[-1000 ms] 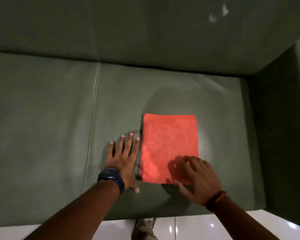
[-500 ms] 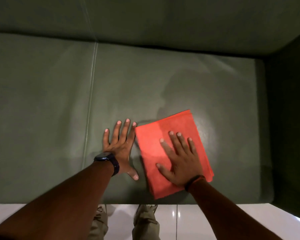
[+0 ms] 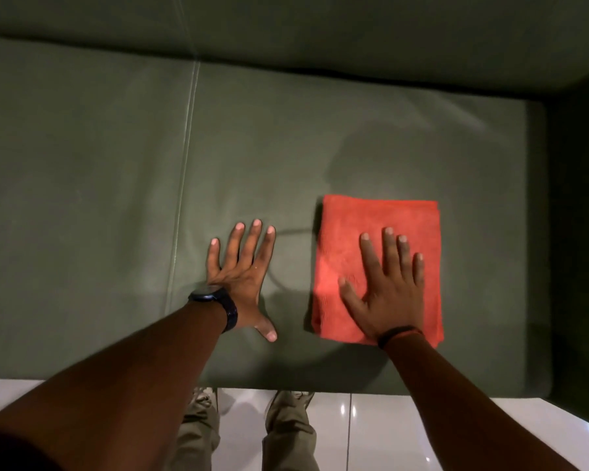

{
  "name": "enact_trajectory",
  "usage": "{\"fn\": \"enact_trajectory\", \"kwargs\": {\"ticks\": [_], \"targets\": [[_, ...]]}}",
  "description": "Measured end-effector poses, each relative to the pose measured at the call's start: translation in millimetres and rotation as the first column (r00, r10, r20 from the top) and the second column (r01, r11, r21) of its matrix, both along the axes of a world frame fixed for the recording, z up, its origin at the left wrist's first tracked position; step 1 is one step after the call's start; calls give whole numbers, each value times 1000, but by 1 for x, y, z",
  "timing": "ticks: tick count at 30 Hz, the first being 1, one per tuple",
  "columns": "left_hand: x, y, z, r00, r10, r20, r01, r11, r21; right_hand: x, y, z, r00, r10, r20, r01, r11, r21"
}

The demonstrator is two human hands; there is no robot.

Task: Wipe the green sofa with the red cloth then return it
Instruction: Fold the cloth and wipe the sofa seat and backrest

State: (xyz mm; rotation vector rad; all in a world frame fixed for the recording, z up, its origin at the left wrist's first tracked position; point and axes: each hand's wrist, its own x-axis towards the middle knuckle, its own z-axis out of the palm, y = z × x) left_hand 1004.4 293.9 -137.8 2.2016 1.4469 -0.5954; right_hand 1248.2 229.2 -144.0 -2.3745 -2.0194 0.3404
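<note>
The green sofa [image 3: 99, 171] seat carries a folded red cloth [image 3: 347, 239] right of centre, both palms pressed flat.

Cloth [image 3: 354, 239] lies flat on the sofa seat cushion [image 3: 388, 147], right of the cushion seam [image 3: 184, 171] and near the armrest [image 3: 578, 232]. Right hand [image 3: 390, 287] rests flat on the cloth's near half; left hand [image 3: 242, 277] lies flat on the cushion, between seam and cloth, apart from the cloth. Backrest [image 3: 286, 28] stands behind; floor [image 3: 371, 430] lies before the seat's front edge.

Both hands flat, palms down, fingers spread: left [image 3: 244, 277], right [image 3: 390, 290].
</note>
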Motion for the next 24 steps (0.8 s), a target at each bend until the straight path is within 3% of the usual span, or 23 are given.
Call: {"fn": "enact_trajectory", "kwargs": {"ticks": [1,3,8,13,15,17,19,22,24], "targets": [[0,0,0,1000,2,0,-2,1000,3,-8,4,1,996,-88,9,88,996,-9],[0,1,-3,1000,10,0,-10,1000,15,-25,10,3,994,-112,3,112,993,-37],[0,1,-6,999,29,-22,-29,999,24,-45,11,5,989,124,-81,-129,990,-63],[1,0,6,997,59,-56,-59,998,2,-12,-30,29,918,353,-183,-374,922,-99],[2,-10,20,991,127,-33,-127,992,16,15,-54,39,906,397,-144,-419,890,-182],[0,-30,31,977,189,102,-196,978,65,32,-69,43,914,395,-91,-406,887,-222],[2,-50,38,966,88,242,-119,986,119,38,-68,43,905,421,-58,-425,892,-151],[15,-64,42,955,-151,254,119,984,136,37,-58,37,841,538,-50,-536,843,45],[27,-63,44,942,-225,247,189,969,159,35,-49,42,805,590,-57,-582,805,118]]}}
